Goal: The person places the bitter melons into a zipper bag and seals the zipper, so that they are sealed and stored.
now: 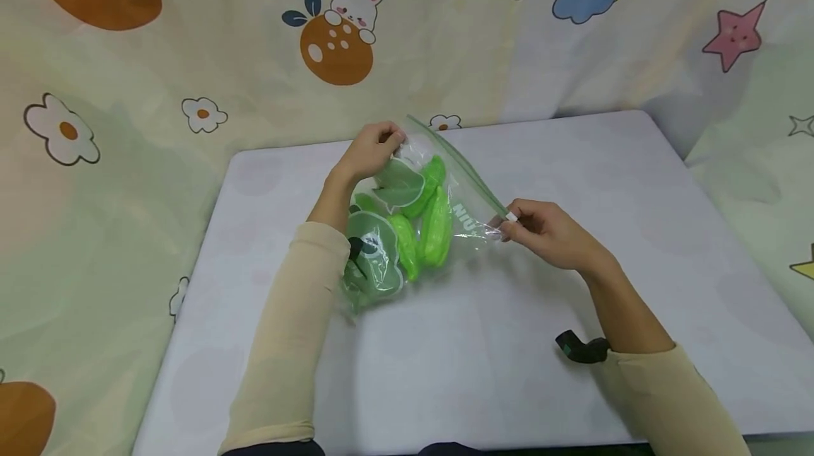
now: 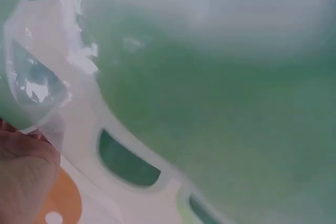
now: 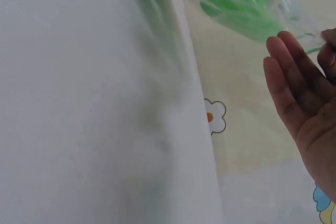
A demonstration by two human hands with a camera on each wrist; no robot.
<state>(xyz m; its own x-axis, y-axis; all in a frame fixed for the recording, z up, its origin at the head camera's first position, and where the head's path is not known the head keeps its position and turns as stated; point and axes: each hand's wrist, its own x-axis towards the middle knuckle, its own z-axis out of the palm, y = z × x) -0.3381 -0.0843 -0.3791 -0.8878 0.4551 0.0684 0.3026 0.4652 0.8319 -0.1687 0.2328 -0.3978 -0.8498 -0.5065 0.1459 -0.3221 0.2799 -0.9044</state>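
A clear zip bag (image 1: pixel 467 223) with green print hangs tilted between both hands over the white table. Bright green, long, rounded pieces (image 1: pixel 436 230) show through its plastic. My left hand (image 1: pixel 374 150) grips the bag's upper left end near the green zip strip (image 1: pixel 461 159). At the strip's other end, beside a small white slider (image 1: pixel 511 216), my right hand (image 1: pixel 550 233) pinches the bag's corner. In the right wrist view the other fingers (image 3: pixel 291 72) of that hand are extended. Printed plastic fills most of the left wrist view, with the left hand (image 2: pixel 29 174) at its edge.
The white table (image 1: pixel 483 371) extends under both arms. Behind it hangs a cloth (image 1: pixel 254 74) printed with rabbits, flowers and stars. A black wrist camera (image 1: pixel 581 348) sticks out from the right sleeve (image 1: pixel 668 392).
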